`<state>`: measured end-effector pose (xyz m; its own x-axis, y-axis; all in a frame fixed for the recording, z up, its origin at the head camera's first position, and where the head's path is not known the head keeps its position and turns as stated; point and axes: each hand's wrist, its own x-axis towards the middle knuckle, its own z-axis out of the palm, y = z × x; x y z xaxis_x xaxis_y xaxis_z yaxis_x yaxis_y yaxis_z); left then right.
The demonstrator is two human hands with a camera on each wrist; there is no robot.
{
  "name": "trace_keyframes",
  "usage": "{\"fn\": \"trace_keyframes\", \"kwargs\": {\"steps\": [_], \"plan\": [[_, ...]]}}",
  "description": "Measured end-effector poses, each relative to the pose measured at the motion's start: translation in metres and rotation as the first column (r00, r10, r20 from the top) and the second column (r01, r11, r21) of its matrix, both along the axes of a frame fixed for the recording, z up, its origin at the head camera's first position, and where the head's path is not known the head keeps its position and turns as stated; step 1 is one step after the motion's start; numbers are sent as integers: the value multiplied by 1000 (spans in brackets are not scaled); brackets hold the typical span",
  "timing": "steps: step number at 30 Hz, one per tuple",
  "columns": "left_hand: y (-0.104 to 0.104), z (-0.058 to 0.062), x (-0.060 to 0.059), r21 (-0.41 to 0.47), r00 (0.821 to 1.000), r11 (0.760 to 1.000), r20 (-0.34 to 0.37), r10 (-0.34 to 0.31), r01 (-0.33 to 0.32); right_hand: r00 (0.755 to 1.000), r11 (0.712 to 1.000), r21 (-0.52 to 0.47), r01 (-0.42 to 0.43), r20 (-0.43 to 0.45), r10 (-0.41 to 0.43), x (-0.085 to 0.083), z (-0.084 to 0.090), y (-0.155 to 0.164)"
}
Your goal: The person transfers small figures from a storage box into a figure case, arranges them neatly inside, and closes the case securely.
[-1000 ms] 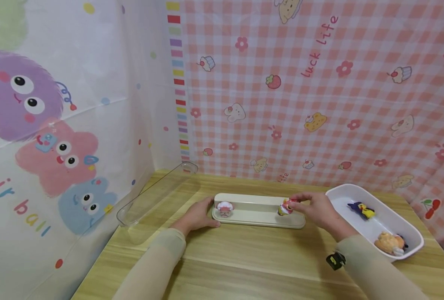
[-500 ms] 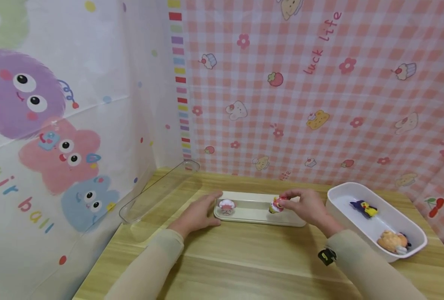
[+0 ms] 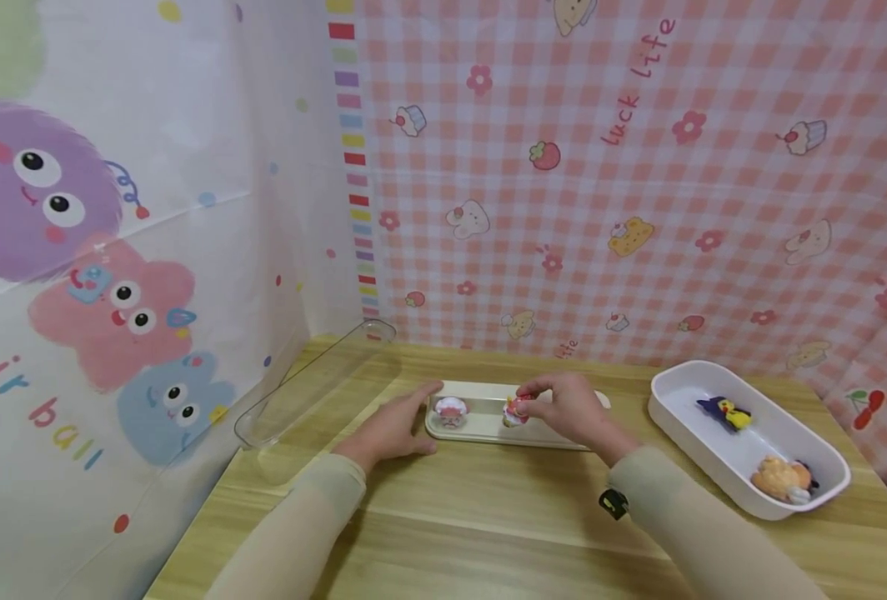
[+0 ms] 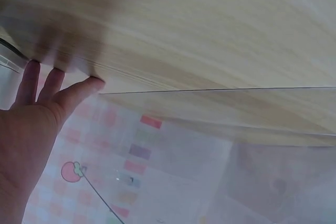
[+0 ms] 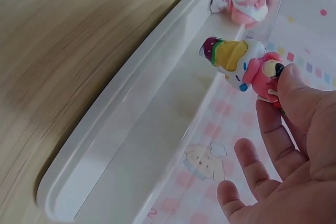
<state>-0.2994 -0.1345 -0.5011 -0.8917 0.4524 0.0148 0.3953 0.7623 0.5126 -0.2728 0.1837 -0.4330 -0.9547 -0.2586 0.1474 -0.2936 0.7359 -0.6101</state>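
Small figurine (image 3: 515, 410) pinched by right hand (image 3: 571, 410) fingers over cream tray (image 3: 481, 430) at frame centre, left hand (image 3: 391, 429) laid flat, fingers straight, beside tray on bench (image 3: 488, 517), "luck life" printed on pink checked backdrop (image 3: 638, 208), upper right.

The long shallow cream plastic tray (image 3: 481, 433) lay on the pale wood-grain bench (image 3: 488, 517), its planks striped in light tan. The small figurine with a yellow body, white face and red cap (image 3: 515, 411) showed purple at its base in the right wrist view. The little pink-and-white figurine (image 3: 451, 412) had a rosy face. The white oblong plastic tub (image 3: 714, 467) held a dark purple toy with a yellow front (image 3: 724, 413) and an orange-tan toy with white trim (image 3: 781, 482). The pink-and-white gingham backdrop (image 3: 638, 208) carried flowers, cupcakes and strawberries. The white side sheet (image 3: 113, 250) bore purple, pink and blue fuzzy monsters. Both sleeves (image 3: 301, 525) were beige.
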Motion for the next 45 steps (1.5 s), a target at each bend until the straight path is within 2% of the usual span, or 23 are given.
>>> {"fn": "trace_keyframes", "kwargs": {"steps": [7,13,21,28,45], "plan": [[0,0,-1,-7,1000,1000,10,-3,3,1000,999,46,-24,-7,25,-7,-2,-22],[1,0,1,-13,1000,1000,13,-6,6,997,994,100,-41,-55,47,-14,-6,-33],[-1,-5,0,-19,1000,1000,2,-19,19,1000,992,121,-16,-15,18,-21,-12,-44],[-1,-7,-2,-22,1000,1000,-7,-20,20,1000,990,137,-19,-15,21,-23,-13,-48],[-2,-5,-1,-39,1000,999,-14,-27,26,1000,981,192,-20,-1,21,-23,-6,-58]]}}
